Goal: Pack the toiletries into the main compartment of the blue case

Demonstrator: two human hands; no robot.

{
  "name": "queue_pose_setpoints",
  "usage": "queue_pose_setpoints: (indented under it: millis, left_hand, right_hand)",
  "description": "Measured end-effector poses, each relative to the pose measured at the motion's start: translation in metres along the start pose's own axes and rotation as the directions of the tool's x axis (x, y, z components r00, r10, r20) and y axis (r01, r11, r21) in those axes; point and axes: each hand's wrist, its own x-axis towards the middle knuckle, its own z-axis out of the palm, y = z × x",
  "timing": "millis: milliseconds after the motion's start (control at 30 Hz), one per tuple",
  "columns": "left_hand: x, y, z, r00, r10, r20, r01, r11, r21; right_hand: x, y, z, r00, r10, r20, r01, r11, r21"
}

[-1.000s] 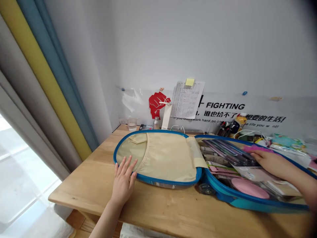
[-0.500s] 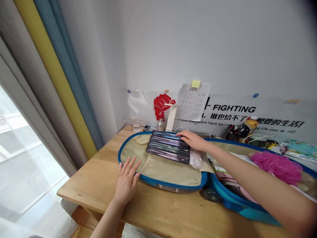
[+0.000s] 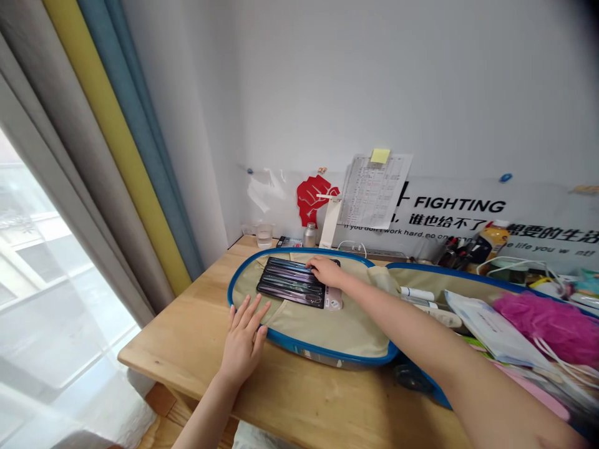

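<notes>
Your left hand (image 3: 244,337) is flat and spread, no grip on anything, just pressing the blue-rimmed case (image 3: 327,352) at its 7 o'clock edge on the desk (image 3: 304,399). Your right hand (image 3: 326,271) lies on the dark pack (image 3: 290,289), at 11 o'clock in the beige half. Can't tell if that grip pinches it. So one pack's across, while the pink pouf (image 3: 547,324) and the other stuff sit in the 3 o'clock half.

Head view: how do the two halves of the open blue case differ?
The left half is covered by a beige lining; the right half is piled with loose items. The left half bears only a dark packet under the right hand; the right half holds a pink sponge. Both have blue rims.
</notes>
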Motion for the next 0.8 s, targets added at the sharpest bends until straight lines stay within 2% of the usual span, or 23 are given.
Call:
queue_pose_setpoints:
  millis: [100,167,267,333,400,567,800]
  left_hand:
    - [0.0,-0.001,0.0,1.0,0.002,0.0,-0.002,1.0,0.004]
    - [-0.001,-0.001,0.001,1.0,0.012,-0.005,-0.012,1.0,0.013]
    - [-0.002,-0.002,0.002,0.999,0.031,-0.028,-0.03,0.999,0.034]
    - [-0.002,-0.002,0.003,0.998,0.046,-0.046,-0.044,0.998,0.049]
    - [-0.003,-0.001,0.003,0.997,0.059,-0.055,-0.056,0.997,0.06]
    - [-0.001,-0.002,0.004,0.993,0.088,-0.074,-0.082,0.994,0.073]
    - [0.0,-0.003,0.007,0.99,0.098,-0.101,-0.092,0.994,0.065]
  right_hand:
    - [-0.01,-0.009,-0.007,0.998,-0.059,0.005,0.059,0.997,-0.043]
    - [-0.018,-0.018,-0.012,0.986,-0.157,0.062,0.161,0.985,-0.061]
    - [-0.027,-0.032,-0.01,0.931,-0.307,0.195,0.325,0.944,-0.065]
    - [-0.028,-0.038,-0.001,0.902,-0.345,0.259,0.374,0.925,-0.07]
    - [-0.026,-0.042,0.011,0.896,-0.333,0.293,0.372,0.924,-0.088]
    - [-0.018,-0.042,0.037,0.919,-0.258,0.298,0.31,0.94,-0.143]
    - [-0.017,-0.04,0.039,0.921,-0.252,0.297,0.308,0.938,-0.16]
